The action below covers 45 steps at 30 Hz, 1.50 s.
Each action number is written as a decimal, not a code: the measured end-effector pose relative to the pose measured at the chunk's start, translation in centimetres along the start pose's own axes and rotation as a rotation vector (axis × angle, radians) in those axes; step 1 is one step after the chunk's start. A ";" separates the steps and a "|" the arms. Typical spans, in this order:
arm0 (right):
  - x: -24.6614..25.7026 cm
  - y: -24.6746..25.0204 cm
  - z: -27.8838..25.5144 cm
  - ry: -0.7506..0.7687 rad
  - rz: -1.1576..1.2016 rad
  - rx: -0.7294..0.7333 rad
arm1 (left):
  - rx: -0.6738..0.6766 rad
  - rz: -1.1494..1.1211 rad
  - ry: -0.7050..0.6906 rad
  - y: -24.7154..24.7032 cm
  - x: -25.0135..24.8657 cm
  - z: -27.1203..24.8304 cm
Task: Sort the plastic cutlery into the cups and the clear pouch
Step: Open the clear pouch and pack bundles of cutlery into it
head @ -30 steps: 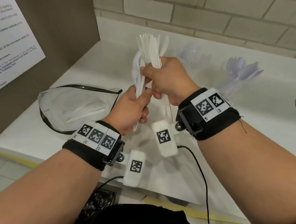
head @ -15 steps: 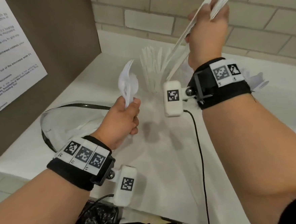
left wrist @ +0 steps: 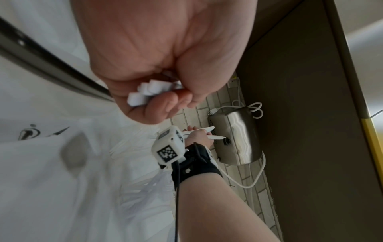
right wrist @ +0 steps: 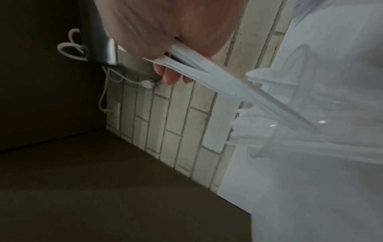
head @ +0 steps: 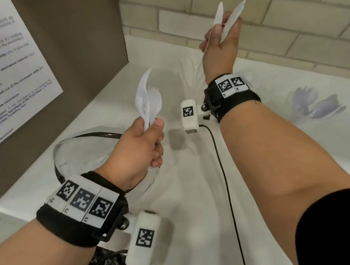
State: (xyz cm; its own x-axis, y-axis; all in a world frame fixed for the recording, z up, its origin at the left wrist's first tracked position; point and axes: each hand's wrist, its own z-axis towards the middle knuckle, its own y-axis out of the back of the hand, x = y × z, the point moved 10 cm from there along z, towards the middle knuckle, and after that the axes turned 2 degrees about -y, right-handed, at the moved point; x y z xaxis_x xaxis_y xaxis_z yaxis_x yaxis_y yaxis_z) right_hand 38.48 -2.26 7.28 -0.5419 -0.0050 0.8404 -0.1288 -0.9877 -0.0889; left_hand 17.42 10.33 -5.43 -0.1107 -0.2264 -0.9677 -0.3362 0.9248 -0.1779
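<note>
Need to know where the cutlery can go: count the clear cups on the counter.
2. One cup of knives stands just left of the raised right hand; another cup, holding spoons, stands far right. The right arm may hide others.

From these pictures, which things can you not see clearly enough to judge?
- Count of knives in the right hand: head view, fingers cover them; right wrist view is blurred.
- Cup of spoons: head view, blurred.
- Clear pouch contents: head view, the left hand hides part.
- Handle ends: left wrist view, the fist hides which pieces.

Pale brick wall [head: 265, 18] — white counter [head: 195, 193], brown panel [head: 77, 46]
</note>
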 end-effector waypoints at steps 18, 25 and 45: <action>-9.5 -2.6 -0.2 -0.313 -0.270 0.240 | 0.012 -0.005 0.018 -0.6 0.4 0.5; -10.7 -4.5 -1.5 -0.402 -0.737 0.539 | 0.042 -0.007 0.030 -1.9 0.7 0.3; 0.4 3.0 -10.0 -0.536 -0.271 0.737 | 0.364 -0.295 0.116 -8.6 2.1 -0.2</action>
State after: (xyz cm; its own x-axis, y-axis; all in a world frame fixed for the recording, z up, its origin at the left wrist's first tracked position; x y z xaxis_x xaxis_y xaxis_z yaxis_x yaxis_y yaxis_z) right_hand 29.53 -3.68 2.03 -0.0940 0.3480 0.9328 0.4610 -0.8152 0.3506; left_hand 19.94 1.80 -5.92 -0.1703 -0.5087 -0.8439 -0.0221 0.8582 -0.5128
